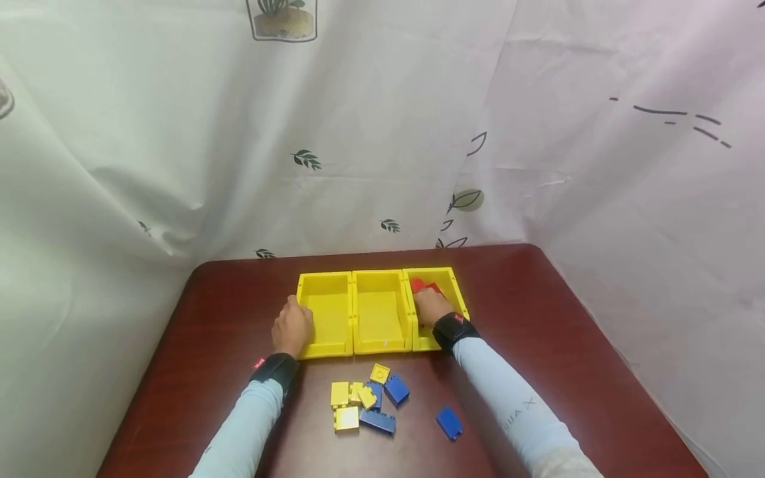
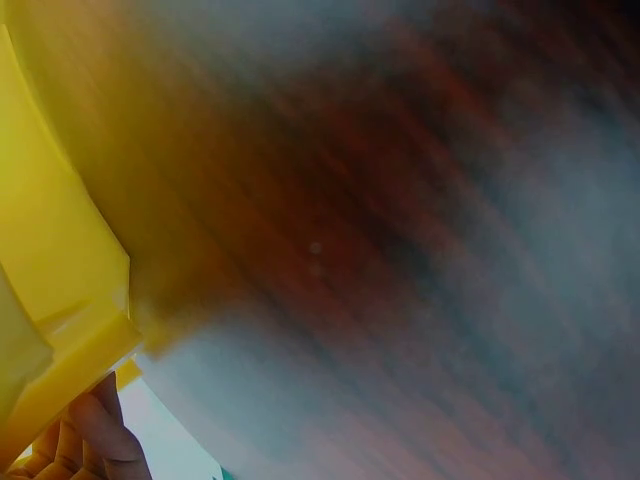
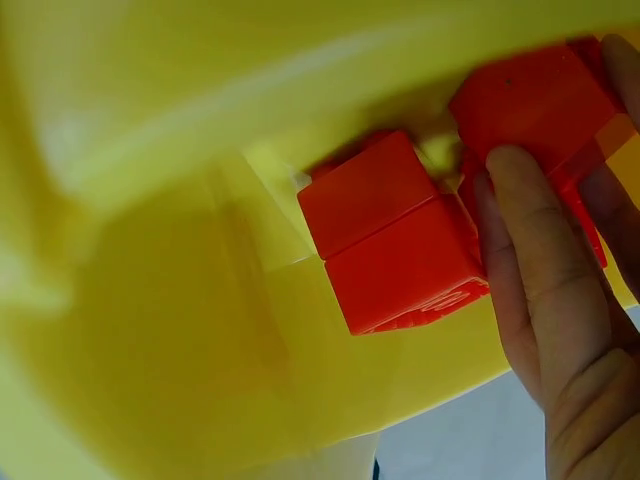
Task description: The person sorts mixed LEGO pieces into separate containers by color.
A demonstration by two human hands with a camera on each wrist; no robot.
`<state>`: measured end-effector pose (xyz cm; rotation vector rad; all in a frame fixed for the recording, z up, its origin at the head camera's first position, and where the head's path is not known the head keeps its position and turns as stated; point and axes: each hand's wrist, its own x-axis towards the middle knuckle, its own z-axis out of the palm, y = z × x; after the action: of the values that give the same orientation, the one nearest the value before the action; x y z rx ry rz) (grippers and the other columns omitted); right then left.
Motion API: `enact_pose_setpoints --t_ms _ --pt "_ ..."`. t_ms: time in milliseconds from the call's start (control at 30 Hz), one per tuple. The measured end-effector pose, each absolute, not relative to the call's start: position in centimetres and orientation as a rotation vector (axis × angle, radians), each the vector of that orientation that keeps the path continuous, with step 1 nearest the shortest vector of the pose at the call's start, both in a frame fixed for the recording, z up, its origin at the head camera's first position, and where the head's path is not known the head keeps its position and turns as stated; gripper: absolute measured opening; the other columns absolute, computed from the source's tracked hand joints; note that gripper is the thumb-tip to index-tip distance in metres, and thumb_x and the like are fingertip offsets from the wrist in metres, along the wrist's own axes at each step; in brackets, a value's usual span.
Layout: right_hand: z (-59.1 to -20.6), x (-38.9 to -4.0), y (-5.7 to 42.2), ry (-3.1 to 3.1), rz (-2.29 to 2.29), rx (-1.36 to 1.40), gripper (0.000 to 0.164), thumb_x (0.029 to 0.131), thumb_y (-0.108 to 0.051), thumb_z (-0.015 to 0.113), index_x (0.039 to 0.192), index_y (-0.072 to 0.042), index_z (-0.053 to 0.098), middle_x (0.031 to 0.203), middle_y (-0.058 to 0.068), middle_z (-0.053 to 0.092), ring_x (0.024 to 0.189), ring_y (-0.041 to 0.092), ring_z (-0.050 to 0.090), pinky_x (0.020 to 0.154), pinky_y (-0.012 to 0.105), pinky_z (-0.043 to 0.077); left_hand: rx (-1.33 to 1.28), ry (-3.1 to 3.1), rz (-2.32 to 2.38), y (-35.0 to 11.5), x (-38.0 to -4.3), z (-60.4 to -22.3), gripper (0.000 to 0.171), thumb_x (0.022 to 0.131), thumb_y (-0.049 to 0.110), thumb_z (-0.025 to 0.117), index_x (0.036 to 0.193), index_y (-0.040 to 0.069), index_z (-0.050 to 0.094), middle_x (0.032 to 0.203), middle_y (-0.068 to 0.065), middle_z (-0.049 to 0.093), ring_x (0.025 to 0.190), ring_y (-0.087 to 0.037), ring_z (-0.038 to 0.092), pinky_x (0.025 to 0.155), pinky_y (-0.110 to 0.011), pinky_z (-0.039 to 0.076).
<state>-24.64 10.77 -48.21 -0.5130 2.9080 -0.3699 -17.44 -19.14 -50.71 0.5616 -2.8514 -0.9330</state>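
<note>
Three yellow bins stand joined in a row. My left hand point(image 1: 293, 326) grips the outer side of the left bin point(image 1: 325, 348); in the left wrist view its curled fingers point(image 2: 95, 435) lie against the bin's edge. Inside the right bin point(image 1: 459, 295), my right hand point(image 1: 431, 307) holds a red brick point(image 3: 535, 105) between its fingers, close to the bin floor. Other red bricks point(image 3: 395, 235) lie beside it in the right wrist view, touching or nearly touching the fingertips. The hand partly hides the bricks in the head view.
Yellow bricks point(image 1: 346, 419) and blue bricks point(image 1: 378, 421) lie loosely piled in front of the bins. A single blue brick point(image 1: 449, 423) lies apart, near the right forearm. The middle bin point(image 1: 382, 345) stands between the hands. A patterned white cloth point(image 1: 382, 166) hangs behind the dark red table point(image 1: 538, 372).
</note>
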Motion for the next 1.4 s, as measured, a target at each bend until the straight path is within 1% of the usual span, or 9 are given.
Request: enact_pose_setpoints --t_ms 133,267,400,733,800,967,1033,1200,1400 --pt "-47.8 -24.3 10.7 2.908 -0.394 -0.485 0.009 0.083 -0.020 0.078 0.091 -0.017 0.074 0.081 -0.001 0.066 0.075 0.017 0.061 0.082 0.034 0.057 0.569 -2.846 -0.939 -19.0 -17.4 -50.5 0.038 0.100 0.022 0.045 0.130 0.000 0.040 0.110 -0.021 0.059 0.088 -0.037 0.061 0.089 -0.054 0.053" --pt "-47.8 -24.0 10.6 2.901 -0.453 -0.452 0.004 0.088 -0.021 0.074 0.088 -0.017 0.072 0.076 -0.004 0.064 0.072 0.015 0.060 0.080 0.033 0.057 0.586 -2.841 -0.950 -19.0 -17.3 -50.4 0.038 0.100 0.023 0.045 0.130 0.001 0.039 0.110 -0.021 0.058 0.089 -0.037 0.061 0.090 -0.054 0.053" --pt "-48.1 -24.0 10.6 2.909 -0.471 -0.433 0.005 0.091 -0.022 0.070 0.087 -0.019 0.070 0.076 -0.004 0.062 0.072 0.014 0.059 0.079 0.032 0.057 0.595 -2.844 -0.936 -19.0 -17.3 -50.5 0.039 0.100 0.023 0.046 0.131 0.001 0.039 0.110 -0.021 0.059 0.089 -0.037 0.062 0.089 -0.054 0.053" --pt "-47.9 -23.8 10.8 2.919 -0.397 -0.469 0.005 0.088 -0.022 0.073 0.090 -0.018 0.071 0.082 -0.003 0.065 0.078 0.017 0.060 0.083 0.035 0.057 0.575 -2.836 -0.945 -18.7 -17.2 -50.7 0.039 0.099 0.021 0.046 0.131 -0.001 0.040 0.113 -0.023 0.059 0.091 -0.039 0.062 0.091 -0.055 0.052" --pt "-47.6 -23.8 10.8 2.915 -0.378 -0.469 0.011 0.086 -0.023 0.075 0.095 -0.018 0.071 0.087 -0.002 0.066 0.082 0.018 0.060 0.086 0.037 0.056 0.578 -2.831 -0.948 -18.8 -17.3 -50.6 0.039 0.099 0.021 0.046 0.131 -0.001 0.040 0.113 -0.023 0.059 0.091 -0.039 0.062 0.091 -0.055 0.052" --pt "-46.0 -22.9 10.8 2.963 -0.297 -0.510 0.041 0.080 -0.022 0.081 0.118 -0.014 0.067 0.116 0.007 0.065 0.093 0.024 0.061 0.093 0.041 0.054 0.578 -2.818 -0.945 -19.1 -17.5 -50.5 0.038 0.100 0.022 0.046 0.131 0.000 0.040 0.111 -0.022 0.059 0.090 -0.039 0.062 0.090 -0.054 0.053" --pt "-44.7 -21.9 10.8 3.010 -0.267 -0.576 0.046 0.079 -0.019 0.082 0.121 -0.011 0.067 0.119 0.011 0.065 0.094 0.026 0.062 0.091 0.040 0.055 0.567 -2.814 -0.943 -19.3 -17.6 -50.4 0.038 0.100 0.022 0.046 0.130 0.000 0.040 0.110 -0.023 0.059 0.090 -0.039 0.062 0.090 -0.055 0.053" --pt "-42.1 -17.2 10.2 3.100 -0.347 -0.823 0.034 0.082 -0.015 0.077 0.114 -0.006 0.070 0.107 0.012 0.068 0.090 0.025 0.065 0.082 0.038 0.058 0.550 -2.803 -0.936 -19.5 -17.9 -50.3 0.037 0.099 0.021 0.045 0.128 -0.001 0.041 0.109 -0.023 0.059 0.091 -0.040 0.062 0.088 -0.055 0.053" --pt "-44.1 -10.7 9.1 2.956 -0.461 -1.055 0.034 0.082 -0.026 0.078 0.110 -0.009 0.071 0.099 0.005 0.068 0.082 0.015 0.064 0.070 0.027 0.057 0.557 -2.821 -0.934 -19.2 -17.6 -50.8 0.037 0.099 0.022 0.044 0.128 -0.001 0.041 0.107 -0.022 0.059 0.088 -0.038 0.062 0.087 -0.054 0.053"
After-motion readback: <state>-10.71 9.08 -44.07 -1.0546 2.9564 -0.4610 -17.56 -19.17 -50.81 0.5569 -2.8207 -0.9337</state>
